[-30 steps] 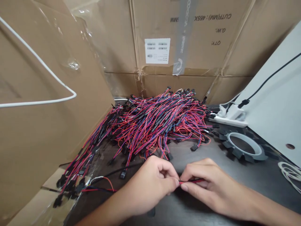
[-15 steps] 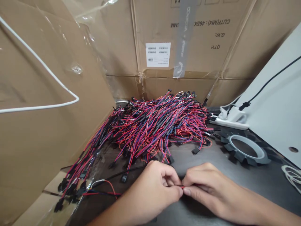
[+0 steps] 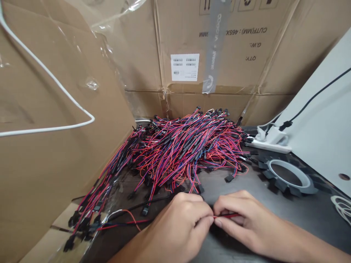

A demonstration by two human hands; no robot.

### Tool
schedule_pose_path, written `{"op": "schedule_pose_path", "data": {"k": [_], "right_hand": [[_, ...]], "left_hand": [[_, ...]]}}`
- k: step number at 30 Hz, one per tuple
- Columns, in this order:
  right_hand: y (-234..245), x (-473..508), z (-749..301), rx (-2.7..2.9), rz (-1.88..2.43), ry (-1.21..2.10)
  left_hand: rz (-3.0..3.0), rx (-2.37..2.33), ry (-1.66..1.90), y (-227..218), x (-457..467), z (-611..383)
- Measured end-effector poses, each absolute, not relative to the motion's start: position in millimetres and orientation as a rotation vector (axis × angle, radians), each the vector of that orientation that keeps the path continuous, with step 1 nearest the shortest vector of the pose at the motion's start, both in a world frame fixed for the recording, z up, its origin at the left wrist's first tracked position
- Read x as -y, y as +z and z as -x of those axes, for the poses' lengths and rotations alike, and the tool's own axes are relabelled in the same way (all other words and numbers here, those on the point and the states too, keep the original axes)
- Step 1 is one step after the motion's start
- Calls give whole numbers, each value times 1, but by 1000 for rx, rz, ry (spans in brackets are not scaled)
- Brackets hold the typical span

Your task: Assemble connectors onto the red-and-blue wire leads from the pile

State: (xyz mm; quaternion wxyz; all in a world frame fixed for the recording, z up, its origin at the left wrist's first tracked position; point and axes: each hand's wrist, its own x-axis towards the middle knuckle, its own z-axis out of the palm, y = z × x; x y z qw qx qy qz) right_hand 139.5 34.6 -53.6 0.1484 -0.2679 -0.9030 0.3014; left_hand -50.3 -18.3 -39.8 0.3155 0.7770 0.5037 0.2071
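My left hand (image 3: 186, 223) and my right hand (image 3: 241, 219) meet fingertip to fingertip above the dark tabletop. Both are closed, pinching a thin red wire (image 3: 230, 215) that shows between the fingertips and across the right fingers. A darker strand runs beside it in the right hand. From behind the left wrist, red and dark wires (image 3: 128, 223) lead left to a connector, along with a thin white-and-orange wire loop. Just beyond my hands lies a large heap of red, blue and black wire harnesses (image 3: 181, 146) with black plugs.
Cardboard boxes (image 3: 142, 47) stand behind and at the left, with a white cable (image 3: 55, 80) in front. On the right are a white power strip (image 3: 271, 145), a grey ring with dark tape flaps (image 3: 308, 179), a pale coiled cord (image 3: 342, 208) and a white panel (image 3: 323, 120).
The left hand's fingers have curled further closed. More of the red wire now shows across the right hand's fingers. The view has shifted slightly.
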Motion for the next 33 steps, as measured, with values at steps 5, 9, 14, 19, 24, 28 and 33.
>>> {"op": "schedule_pose_path", "data": {"k": [5, 9, 14, 19, 24, 28, 33], "right_hand": [[-60, -34, -141, 2613, 598, 663], [-66, -33, -144, 2698, 445, 417], [-68, -31, -143, 2688, 488, 430], [-64, -31, -140, 2591, 608, 721], [-57, -32, -137, 2537, 687, 818], [-55, -31, -137, 2533, 723, 860], [-56, -30, -139, 2548, 681, 835]], "left_hand": [[-1880, -1414, 535, -38, 15, 50], [-1805, -1439, 533, -35, 14, 50], [-1929, -1413, 568, -38, 14, 48], [-1969, -1428, 566, -42, 13, 47], [-1896, -1463, 543, -41, 14, 48], [-1879, -1450, 541, -41, 16, 51], [-1903, -1424, 541, -41, 17, 52]]}}
